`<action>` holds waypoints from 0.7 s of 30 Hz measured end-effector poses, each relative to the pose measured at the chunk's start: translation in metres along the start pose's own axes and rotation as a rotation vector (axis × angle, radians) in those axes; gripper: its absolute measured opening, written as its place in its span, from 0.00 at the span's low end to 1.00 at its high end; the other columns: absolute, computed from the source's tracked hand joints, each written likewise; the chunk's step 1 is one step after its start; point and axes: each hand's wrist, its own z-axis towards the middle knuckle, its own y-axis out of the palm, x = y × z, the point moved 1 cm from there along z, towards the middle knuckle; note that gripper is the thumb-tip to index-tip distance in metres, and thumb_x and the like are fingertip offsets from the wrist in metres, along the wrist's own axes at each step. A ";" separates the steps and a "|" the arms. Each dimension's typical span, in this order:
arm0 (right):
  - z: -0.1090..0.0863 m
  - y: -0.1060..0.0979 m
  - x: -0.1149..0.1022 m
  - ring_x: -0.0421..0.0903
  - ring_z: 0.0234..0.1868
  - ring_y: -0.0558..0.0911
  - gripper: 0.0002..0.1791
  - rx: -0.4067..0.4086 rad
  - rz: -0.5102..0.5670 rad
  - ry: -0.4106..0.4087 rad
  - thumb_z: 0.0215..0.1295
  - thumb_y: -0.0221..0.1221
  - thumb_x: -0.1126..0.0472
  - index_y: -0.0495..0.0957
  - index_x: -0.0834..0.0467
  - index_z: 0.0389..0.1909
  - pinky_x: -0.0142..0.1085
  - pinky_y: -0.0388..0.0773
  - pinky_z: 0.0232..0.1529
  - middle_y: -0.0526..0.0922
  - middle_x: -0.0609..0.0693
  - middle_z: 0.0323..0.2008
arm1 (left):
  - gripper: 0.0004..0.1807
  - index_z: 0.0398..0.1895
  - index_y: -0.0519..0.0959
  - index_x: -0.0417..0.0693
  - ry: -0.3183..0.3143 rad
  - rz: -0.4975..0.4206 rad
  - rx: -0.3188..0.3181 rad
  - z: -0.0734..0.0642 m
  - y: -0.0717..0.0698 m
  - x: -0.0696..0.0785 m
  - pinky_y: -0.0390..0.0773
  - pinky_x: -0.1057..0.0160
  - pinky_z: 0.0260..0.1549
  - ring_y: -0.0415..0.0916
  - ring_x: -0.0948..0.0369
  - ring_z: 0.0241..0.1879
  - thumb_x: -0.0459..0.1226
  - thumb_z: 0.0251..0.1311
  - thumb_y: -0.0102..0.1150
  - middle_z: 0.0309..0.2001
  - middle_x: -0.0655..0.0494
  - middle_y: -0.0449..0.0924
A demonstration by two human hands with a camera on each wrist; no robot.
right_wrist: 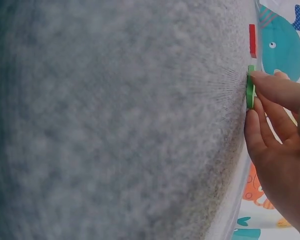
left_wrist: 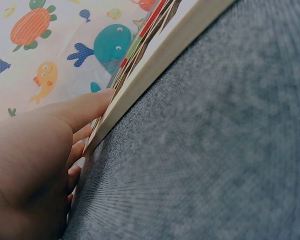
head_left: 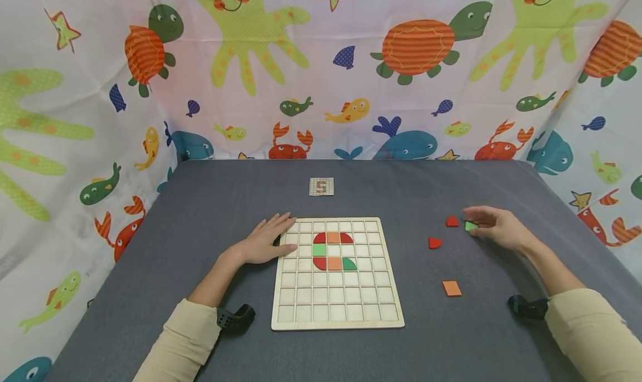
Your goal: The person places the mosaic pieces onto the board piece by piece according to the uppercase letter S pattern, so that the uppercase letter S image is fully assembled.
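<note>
A wooden grid board (head_left: 337, 312) lies on the table, with red, orange and green flat tiles set in several of its squares. My left hand (head_left: 263, 241) rests on the board's upper left edge, fingers extended. The left wrist view shows the left thumb (left_wrist: 92, 107) touching the board's rim (left_wrist: 140, 85). Off to the right of the board, my right hand (head_left: 499, 227) pinches a light green tile (head_left: 470, 226) between thumb and fingers. In the right wrist view the green tile (right_wrist: 250, 87) is seen edge-on at the table surface.
Two red rounded tiles (head_left: 452, 221) (head_left: 434, 243) lie left of the right hand, and an orange square tile (head_left: 452, 288) is nearer the front. A small pattern card (head_left: 321, 187) lies behind the board. A printed sea-animal curtain (head_left: 311, 58) encloses the grey table (head_left: 401, 181).
</note>
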 end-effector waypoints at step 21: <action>0.002 -0.001 -0.011 0.54 0.45 0.75 0.27 -0.003 -0.111 -0.001 0.61 0.63 0.68 0.69 0.69 0.61 0.28 0.74 0.37 0.76 0.63 0.46 | 0.39 0.74 0.52 0.40 0.004 0.000 0.009 0.000 0.000 0.001 0.35 0.40 0.65 0.36 0.44 0.72 0.50 0.67 0.52 0.74 0.41 0.44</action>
